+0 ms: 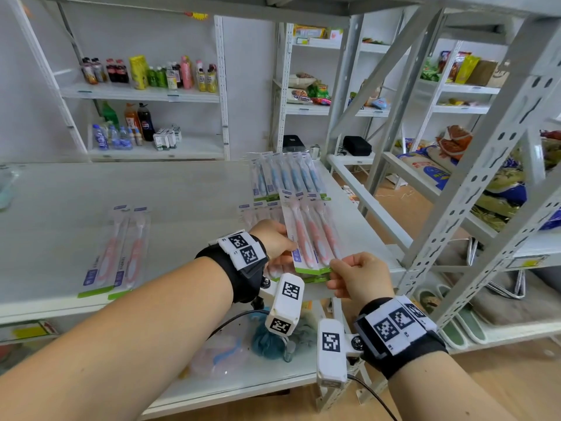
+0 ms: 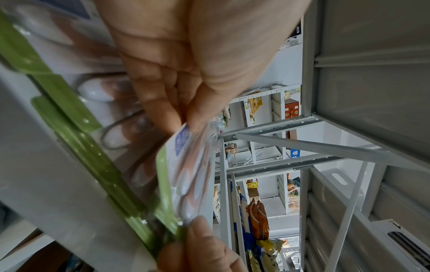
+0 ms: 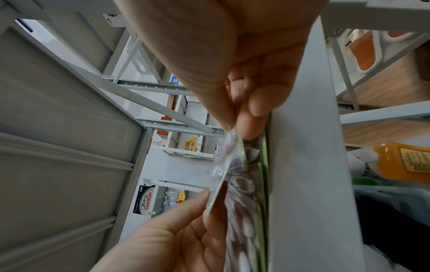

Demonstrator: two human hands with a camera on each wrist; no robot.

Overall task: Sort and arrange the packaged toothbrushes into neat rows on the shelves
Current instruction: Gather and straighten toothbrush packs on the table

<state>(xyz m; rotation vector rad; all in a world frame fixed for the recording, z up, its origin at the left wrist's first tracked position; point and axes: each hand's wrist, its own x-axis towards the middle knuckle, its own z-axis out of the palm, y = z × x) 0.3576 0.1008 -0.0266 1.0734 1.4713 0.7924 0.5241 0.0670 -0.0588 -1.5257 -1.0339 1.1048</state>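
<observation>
A person stands at a wide white metal shelf (image 1: 182,189), both forearms stretched over its front edge. Across the aisle, at 11 o'clock, grey steel racks (image 1: 145,92) carry bottled drinks; at 2 o'clock, further racks (image 1: 461,86) hold snack bags and sacks.

On the shelf's far right, at 1 o'clock from the hands, a row of blue toothbrushes in clear blister packs (image 1: 285,174) lies side by side. Two pink toothbrushes in clear packs with green bottom strips (image 1: 118,253) lie parallel at 9 o'clock, well apart from the rest. More pink packs (image 1: 258,211) lie flat just beyond the left wrist.

Between the hands, a fanned bunch of three pink packaged toothbrushes (image 1: 312,235) is held tilted above the shelf. The left hand (image 1: 273,241) pinches the bunch at its left edge, thumb on top. The right hand (image 1: 358,278) pinches its green bottom strip at the lower right corner, fingers curled. Both wrists wear black straps with white marker blocks (image 1: 285,302).
</observation>
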